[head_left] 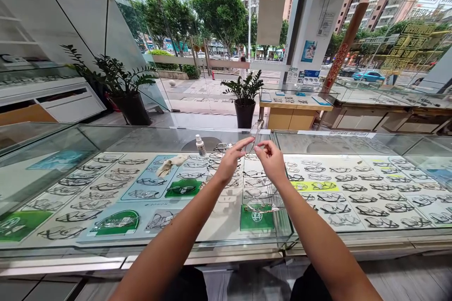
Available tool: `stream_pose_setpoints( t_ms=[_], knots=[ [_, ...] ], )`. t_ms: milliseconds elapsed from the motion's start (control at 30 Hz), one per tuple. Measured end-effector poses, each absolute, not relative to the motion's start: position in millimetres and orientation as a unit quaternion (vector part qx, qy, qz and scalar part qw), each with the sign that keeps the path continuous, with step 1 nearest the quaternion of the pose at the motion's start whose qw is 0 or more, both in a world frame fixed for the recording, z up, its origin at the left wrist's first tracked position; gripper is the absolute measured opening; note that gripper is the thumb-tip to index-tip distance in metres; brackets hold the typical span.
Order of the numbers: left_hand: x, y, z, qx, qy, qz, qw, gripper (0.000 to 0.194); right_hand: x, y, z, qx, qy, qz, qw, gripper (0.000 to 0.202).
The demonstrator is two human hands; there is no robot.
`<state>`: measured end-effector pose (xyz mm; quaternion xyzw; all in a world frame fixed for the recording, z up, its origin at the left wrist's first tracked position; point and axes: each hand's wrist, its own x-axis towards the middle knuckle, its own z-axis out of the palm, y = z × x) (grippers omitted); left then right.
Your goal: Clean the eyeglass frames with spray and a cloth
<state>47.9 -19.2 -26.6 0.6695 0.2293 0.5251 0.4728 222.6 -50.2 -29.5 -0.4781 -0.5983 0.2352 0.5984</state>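
Above the glass display counter point(219, 237), a thin-framed pair of eyeglasses point(259, 128) is held up on edge between my two hands. My left hand point(231, 159) has its fingers stretched forward and closed on one side of the frame. With thumb and fingertips pinched, my right hand point(271, 160) grips the other side. The lenses and thin temples are hard to make out against the background. To the left on the glass top stand a small white bottle point(200, 146) and a crumpled beige cloth point(171, 165).
Rows of eyeglasses point(367, 199) fill the counter on both sides, some on green cards point(183, 188). More glasses point(259, 208) lie just below my hands. Beyond the counter are potted plants point(245, 112), a wooden display cabinet point(294, 115) and large windows.
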Motion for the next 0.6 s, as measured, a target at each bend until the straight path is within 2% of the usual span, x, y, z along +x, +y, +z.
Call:
stream_pose_setpoints(
  t_ms=[133, 233, 400, 600],
  knots=[
    [52.2, -25.8, -30.1, 0.704, 0.214, 0.492, 0.465, 0.051, 221.9, -51.7, -30.0, -0.46, -0.593, 0.209, 0.627, 0.026],
    [52.1, -31.1, -26.9, 0.714, 0.241, 0.493, 0.434, 0.042, 224.8, -51.6, -28.6, -0.45, -0.595, 0.201, 0.635, 0.026],
    [49.9, -30.9, -24.1, 0.677, 0.34, 0.538, 0.37, 0.03, 226.2, -55.9, -23.8, -0.426, -0.626, 0.222, 0.614, 0.025],
    [49.8, -21.7, -31.4, 0.651, 0.332, 0.569, 0.376, 0.026, 221.0, -61.1, -22.0, -0.417, -0.654, 0.238, 0.585, 0.025]
  ],
)
